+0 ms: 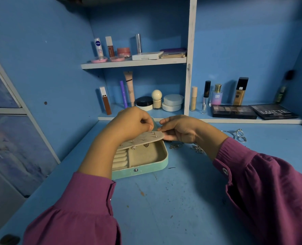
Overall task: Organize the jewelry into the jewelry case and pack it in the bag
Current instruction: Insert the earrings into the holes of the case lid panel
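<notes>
- I see a jewelry case (147,169) lying open on the blue desk (173,206), at the centre of the view. Its outer shell is pale green with a small metal snap on the front wall; the lining is beige.
- Inside the case, on its left side, I note a row of padded ring rolls (119,159); the right side is one open compartment.
- A beige earring panel (143,139) is raised above the back of the case, tilted, with several small studs poking through it and two or three pieces hanging under its lower edge.
- My left hand (131,123) is above the panel, fingers curled down, fingertips pinching at a small stud near the panel's top edge. The stud itself is too small to make out.
- My right hand (179,129) holds the right end of the panel, thumb on top and fingers beneath.
- Loose jewelry (176,146) lies on the desk just right of the case, partly hidden by my right wrist.
- Farther right, silver rings (239,135) rest on the desk, well apart from the case.
</notes>
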The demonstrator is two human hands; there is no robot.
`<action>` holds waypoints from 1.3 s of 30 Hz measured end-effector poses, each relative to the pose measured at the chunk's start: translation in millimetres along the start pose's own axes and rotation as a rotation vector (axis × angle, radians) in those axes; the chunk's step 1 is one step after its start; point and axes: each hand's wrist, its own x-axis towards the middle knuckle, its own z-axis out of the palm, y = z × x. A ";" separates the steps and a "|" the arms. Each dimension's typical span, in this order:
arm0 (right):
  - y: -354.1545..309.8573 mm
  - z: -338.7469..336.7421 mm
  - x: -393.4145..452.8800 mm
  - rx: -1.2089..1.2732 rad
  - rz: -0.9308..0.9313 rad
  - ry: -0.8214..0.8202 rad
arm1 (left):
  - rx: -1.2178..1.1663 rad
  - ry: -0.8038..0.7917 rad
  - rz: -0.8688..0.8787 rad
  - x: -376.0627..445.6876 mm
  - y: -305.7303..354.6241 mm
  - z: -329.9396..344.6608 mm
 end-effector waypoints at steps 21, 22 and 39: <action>6.5 9.2 -0.3 -0.138 -0.178 0.023 | -0.498 0.015 -0.311 -52.9 -105.0 -35.4; 7.4 10.7 -0.1 -0.178 -0.207 0.046 | -0.519 -0.011 -0.320 -52.9 -104.8 -33.9; 17.5 19.0 21.2 -0.684 -0.370 0.296 | -0.707 0.209 -0.352 -36.9 -111.0 -1.7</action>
